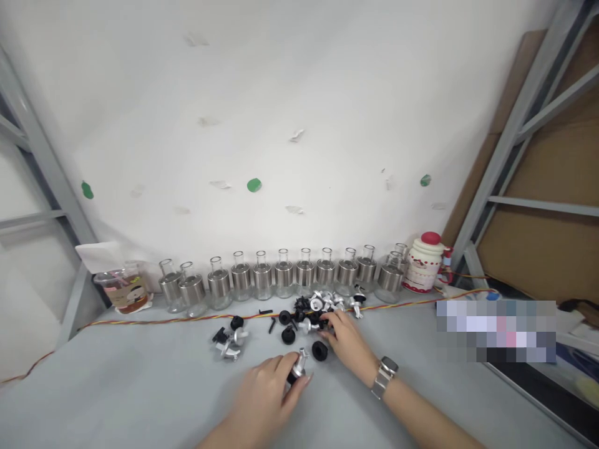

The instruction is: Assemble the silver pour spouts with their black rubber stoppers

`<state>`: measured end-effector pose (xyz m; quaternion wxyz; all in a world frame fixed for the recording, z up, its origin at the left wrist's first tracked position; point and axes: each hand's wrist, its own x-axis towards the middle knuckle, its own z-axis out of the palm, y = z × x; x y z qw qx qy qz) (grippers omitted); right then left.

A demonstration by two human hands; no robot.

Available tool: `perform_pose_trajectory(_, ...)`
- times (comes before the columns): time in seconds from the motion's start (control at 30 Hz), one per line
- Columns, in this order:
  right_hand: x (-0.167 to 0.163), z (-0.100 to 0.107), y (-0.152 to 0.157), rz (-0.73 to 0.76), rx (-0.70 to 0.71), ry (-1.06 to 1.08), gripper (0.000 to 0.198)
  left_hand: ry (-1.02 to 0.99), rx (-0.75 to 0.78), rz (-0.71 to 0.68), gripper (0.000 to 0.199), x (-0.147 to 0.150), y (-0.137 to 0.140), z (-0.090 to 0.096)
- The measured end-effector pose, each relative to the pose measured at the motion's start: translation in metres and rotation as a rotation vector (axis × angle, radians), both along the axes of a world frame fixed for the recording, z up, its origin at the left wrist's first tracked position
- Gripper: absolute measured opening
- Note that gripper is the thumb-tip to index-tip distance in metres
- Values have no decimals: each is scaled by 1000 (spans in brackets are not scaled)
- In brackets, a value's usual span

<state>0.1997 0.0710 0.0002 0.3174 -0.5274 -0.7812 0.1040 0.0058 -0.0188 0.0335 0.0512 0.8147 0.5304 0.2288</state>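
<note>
My left hand (269, 386) grips a small silver pourer spout with a black stopper (298, 365) just above the grey table top (140, 386). My right hand (349, 342), with a metal watch at the wrist, reaches into a loose pile of silver spouts and black stoppers (318, 308); its fingertips touch the parts, and whether they hold one is hidden. A black stopper (319, 350) lies between the two hands. A row of several glass bottles with metal collars (283, 274) stands along the wall behind the pile.
A smaller cluster of spouts (230, 342) lies left of the pile. A twisted red-yellow cable (187, 319) runs across the table. A plastic cup with brown liquid (124, 288) stands at the left, a red-capped white jar (427, 262) at the right, beside metal shelving (510, 143).
</note>
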Motion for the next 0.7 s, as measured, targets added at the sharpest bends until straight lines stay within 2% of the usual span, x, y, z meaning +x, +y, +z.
perform_pose_trajectory(0.23,-2,-3,3,5,-7,-4,11,62,-31,33,25,1,0,3)
perform_pose_trajectory(0.5,-11,3,-9,138,-40,111,22,76,-70,29,27,1,0,0)
perform_pose_trajectory(0.7,-2,-1,3,45,-30,179,23,72,-44,15,26,0,0,-3)
